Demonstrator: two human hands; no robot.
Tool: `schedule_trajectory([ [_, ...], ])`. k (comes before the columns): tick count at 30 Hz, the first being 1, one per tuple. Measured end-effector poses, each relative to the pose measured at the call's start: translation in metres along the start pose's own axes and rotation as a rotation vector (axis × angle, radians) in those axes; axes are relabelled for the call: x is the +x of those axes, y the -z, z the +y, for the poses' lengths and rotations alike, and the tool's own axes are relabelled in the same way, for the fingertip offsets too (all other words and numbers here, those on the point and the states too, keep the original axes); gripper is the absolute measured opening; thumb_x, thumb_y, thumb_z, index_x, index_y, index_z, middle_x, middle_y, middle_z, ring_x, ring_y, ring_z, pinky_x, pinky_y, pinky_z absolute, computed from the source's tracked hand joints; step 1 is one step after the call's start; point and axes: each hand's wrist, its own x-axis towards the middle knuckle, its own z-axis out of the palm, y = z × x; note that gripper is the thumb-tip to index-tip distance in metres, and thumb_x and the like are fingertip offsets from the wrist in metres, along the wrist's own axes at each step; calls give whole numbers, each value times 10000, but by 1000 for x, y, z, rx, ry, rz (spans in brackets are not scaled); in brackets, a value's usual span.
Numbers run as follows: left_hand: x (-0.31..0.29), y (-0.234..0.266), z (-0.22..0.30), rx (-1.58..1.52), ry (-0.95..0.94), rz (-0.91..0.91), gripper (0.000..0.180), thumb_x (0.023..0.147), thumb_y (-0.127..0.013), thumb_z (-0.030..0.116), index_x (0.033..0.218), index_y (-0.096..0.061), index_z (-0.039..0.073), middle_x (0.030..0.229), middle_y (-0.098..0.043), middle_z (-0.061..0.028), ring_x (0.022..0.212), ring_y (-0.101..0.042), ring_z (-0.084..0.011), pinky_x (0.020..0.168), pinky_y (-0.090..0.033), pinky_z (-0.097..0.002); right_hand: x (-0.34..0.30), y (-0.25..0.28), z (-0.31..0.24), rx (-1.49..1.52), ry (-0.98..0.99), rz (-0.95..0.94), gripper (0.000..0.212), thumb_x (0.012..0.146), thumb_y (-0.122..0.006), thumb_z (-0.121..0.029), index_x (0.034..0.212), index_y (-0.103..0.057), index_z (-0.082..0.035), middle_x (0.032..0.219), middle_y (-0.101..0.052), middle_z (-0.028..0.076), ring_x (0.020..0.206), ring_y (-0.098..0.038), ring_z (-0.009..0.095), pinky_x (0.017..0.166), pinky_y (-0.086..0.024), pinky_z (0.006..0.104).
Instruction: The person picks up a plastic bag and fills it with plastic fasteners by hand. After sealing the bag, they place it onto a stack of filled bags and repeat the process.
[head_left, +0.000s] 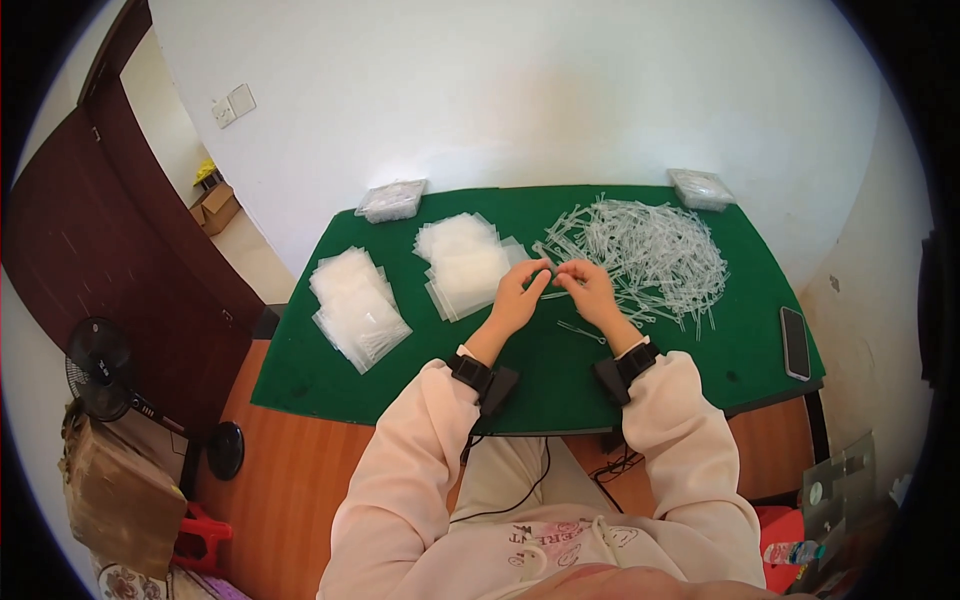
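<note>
My left hand (pixel 520 295) and my right hand (pixel 592 290) meet over the middle of the green table (pixel 700 345), fingertips pinched together on a few thin clear plastic pieces between them. A big heap of the same clear plastic pieces (pixel 650 250) lies just right of my right hand. One loose piece (pixel 582 331) rests on the cloth under my right wrist. A stack of empty clear bags (pixel 465 262) sits just left of my left hand. Farther left lies a stack of filled clear bags (pixel 358 305).
Two clear packs sit at the table's far corners, one at the left (pixel 391 200) and one at the right (pixel 700 188). A dark phone (pixel 795 342) lies near the right edge. A floor fan (pixel 105 375), a brown door (pixel 120 230) and cardboard boxes (pixel 215 208) are to the left.
</note>
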Motion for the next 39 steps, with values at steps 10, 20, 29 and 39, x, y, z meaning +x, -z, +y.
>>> schedule_trajectory([
  [10,-1,7,4,-229,32,105,193,874,-516,161,924,-591,-10,865,-598,-60,745,-551,-98,659,-438,-212,-6,-19,-7,301,-53,-255,97,841,-496,-40,921,-499,16,802,-619,104,725,-600,148,680,-481,267],
  [20,6,13,2,-463,-100,354,147,928,-389,177,980,-430,46,705,-461,-5,583,-437,-87,570,-409,-216,-3,-12,-3,354,-164,-55,72,867,-476,-90,873,-485,-19,700,-586,74,554,-544,108,511,-435,205],
  [29,-6,-1,11,-277,-38,93,184,938,-364,202,933,-464,48,702,-408,7,578,-366,-55,509,-326,-186,-16,-31,-27,308,-191,-393,76,879,-456,-113,856,-479,-44,683,-557,40,519,-517,93,478,-403,186],
  [39,-1,5,1,-344,-65,249,240,946,-339,250,891,-458,48,653,-384,15,547,-350,-59,499,-318,-201,-13,-25,-11,-31,49,-256,54,806,-542,-90,842,-534,-50,725,-577,58,630,-550,168,535,-426,268],
])
